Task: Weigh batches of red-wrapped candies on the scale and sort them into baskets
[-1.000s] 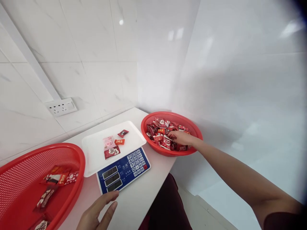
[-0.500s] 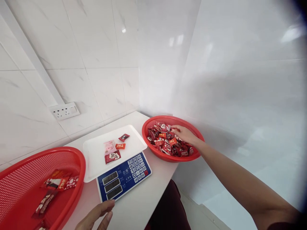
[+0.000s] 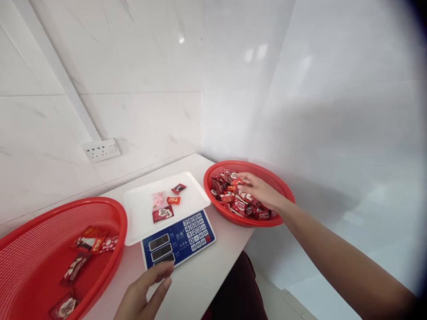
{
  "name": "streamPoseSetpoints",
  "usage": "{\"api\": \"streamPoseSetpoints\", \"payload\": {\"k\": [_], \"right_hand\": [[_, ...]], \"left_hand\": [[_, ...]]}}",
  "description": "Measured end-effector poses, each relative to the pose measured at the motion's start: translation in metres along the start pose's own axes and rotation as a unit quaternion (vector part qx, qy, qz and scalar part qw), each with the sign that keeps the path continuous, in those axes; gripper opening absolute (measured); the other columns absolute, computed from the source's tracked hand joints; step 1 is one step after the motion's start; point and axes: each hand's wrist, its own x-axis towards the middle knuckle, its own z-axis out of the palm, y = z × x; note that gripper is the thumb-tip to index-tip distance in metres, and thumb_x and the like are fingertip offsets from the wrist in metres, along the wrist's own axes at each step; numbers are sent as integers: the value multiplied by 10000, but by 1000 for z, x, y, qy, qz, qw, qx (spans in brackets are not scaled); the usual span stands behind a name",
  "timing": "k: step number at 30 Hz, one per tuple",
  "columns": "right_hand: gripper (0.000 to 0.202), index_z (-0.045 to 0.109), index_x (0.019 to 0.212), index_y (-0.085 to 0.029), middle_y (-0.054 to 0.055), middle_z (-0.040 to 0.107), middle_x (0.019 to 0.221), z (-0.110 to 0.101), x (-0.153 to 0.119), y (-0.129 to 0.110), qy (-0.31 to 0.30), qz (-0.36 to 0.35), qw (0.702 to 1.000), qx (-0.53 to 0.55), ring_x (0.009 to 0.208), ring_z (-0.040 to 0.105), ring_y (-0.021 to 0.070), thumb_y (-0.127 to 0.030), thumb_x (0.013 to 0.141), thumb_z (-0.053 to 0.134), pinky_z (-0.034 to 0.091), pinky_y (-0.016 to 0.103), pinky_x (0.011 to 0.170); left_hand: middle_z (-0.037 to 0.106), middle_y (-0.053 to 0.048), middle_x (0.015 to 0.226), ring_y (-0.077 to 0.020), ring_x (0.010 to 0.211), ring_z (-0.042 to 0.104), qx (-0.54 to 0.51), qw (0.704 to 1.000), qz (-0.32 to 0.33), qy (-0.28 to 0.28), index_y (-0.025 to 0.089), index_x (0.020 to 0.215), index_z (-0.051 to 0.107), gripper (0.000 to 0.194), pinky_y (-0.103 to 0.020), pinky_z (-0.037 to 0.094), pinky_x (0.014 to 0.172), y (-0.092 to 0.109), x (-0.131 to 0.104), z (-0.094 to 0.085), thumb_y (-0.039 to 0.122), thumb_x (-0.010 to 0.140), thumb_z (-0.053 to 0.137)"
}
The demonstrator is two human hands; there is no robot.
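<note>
Inside the right red basket (image 3: 289, 202), my right hand (image 3: 262, 191) reaches over a heap of red wrapped candies (image 3: 240, 205). Its thumb and fingers close around an orange-red wrapped candy (image 3: 238, 182) near the top of the heap. My left hand (image 3: 143, 289) hovers by the front edge of the blue-and-white digital scale (image 3: 180, 238), thumb and forefinger apart, holding nothing. Several wrapped candies lie on the scale's white tray (image 3: 136, 218): a pink one (image 3: 159, 200), an orange one (image 3: 174, 200), a dark red one (image 3: 163, 214) and a small dark one (image 3: 179, 189).
At the left stands another red basket (image 3: 122, 222) with several wrapped candies (image 3: 75, 266) in it. Everything rests on a white table (image 3: 196, 275) set against a tiled wall, which carries a power socket (image 3: 102, 150). A smooth pale wall rises at the right.
My right hand has closed over candies in the right basket, and an orange-red one now shows at its fingertips. My left hand has come slightly further into view. The whole view has shifted a little.
</note>
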Motion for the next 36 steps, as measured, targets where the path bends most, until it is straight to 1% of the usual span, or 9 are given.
{"api": "streamPoseSetpoints", "payload": {"k": [4, 7, 13, 16, 18, 21, 26, 30, 36], "right_hand": [[371, 558, 1140, -235, 55, 583, 1191, 54, -33, -37, -193, -93, 976, 29, 1111, 532, 215, -246, 770, 579, 437, 369, 926], [396, 559, 1180, -266, 42, 581, 1183, 98, -62, -52, -324, -121, 937, 40, 1065, 553, 211, -243, 784, 565, 451, 364, 902], [481, 568, 1174, -295, 41, 550, 1215, 150, -90, -46, -309, -160, 932, 96, 1123, 492, 228, -141, 718, 583, 391, 383, 955], [473, 518, 1219, -287, 45, 632, 1001, 154, -90, -34, -305, -46, 943, 124, 822, 602, 187, -235, 751, 570, 502, 315, 677], [468, 480, 1240, -276, 33, 640, 881, 150, -90, -27, -293, 33, 944, 146, 600, 561, 138, -328, 780, 548, 454, 251, 479], [455, 517, 1177, -255, 62, 612, 1027, 141, -91, -17, -241, 59, 947, 206, 656, 552, 125, -419, 758, 587, 465, 248, 535], [464, 570, 1088, -224, 80, 595, 1084, 130, -98, -5, -205, 92, 945, 237, 776, 560, 153, -489, 713, 629, 463, 270, 653], [471, 585, 1062, -218, 56, 612, 1018, 126, -105, 3, -210, 114, 940, 244, 634, 521, 114, -503, 692, 648, 427, 250, 575], [490, 595, 1048, -231, 47, 624, 990, 116, -108, 9, -213, 128, 938, 243, 578, 481, 103, -541, 672, 648, 401, 247, 550]], "left_hand": [[645, -70, 1085, -209, 995, 604, -105, 993, -7, -57, 257, 1238, 474, 466, -325, 492, 840, 27, 11, 14, 443, 813, 518], [610, -82, 1096, -187, 955, 592, -214, 974, 13, -73, 224, 1256, 403, 478, -324, 478, 821, 34, 19, 25, 426, 835, 502], [590, 29, 718, -77, 550, 492, -316, 948, -46, 0, 191, 1103, 431, 361, -194, 400, 522, 23, 24, 26, 375, 817, 552], [551, 42, 674, -78, 545, 487, -292, 955, -33, 41, 178, 1057, 464, 317, -200, 412, 525, 19, 29, 16, 355, 809, 550], [571, 20, 720, -100, 613, 535, -242, 968, -6, 73, 174, 1019, 492, 255, -227, 454, 582, 20, 36, 6, 340, 826, 509], [629, -21, 838, -135, 718, 588, -44, 989, 55, 128, 186, 1023, 520, 215, -259, 481, 658, 24, 50, -10, 293, 873, 409], [622, -88, 1079, -223, 992, 567, 237, 951, 77, 183, 179, 1095, 534, 305, -332, 441, 822, 31, 80, -31, 169, 892, 306], [578, -127, 1151, -257, 1037, 544, 296, 939, 53, 168, 154, 1118, 529, 335, -365, 415, 857, 29, 105, -32, 143, 886, 288], [541, -107, 1242, -279, 1172, 458, 356, 932, 26, 57, 205, 1190, 500, 385, -398, 384, 931, 29, 122, -19, 374, 853, 425]]}}
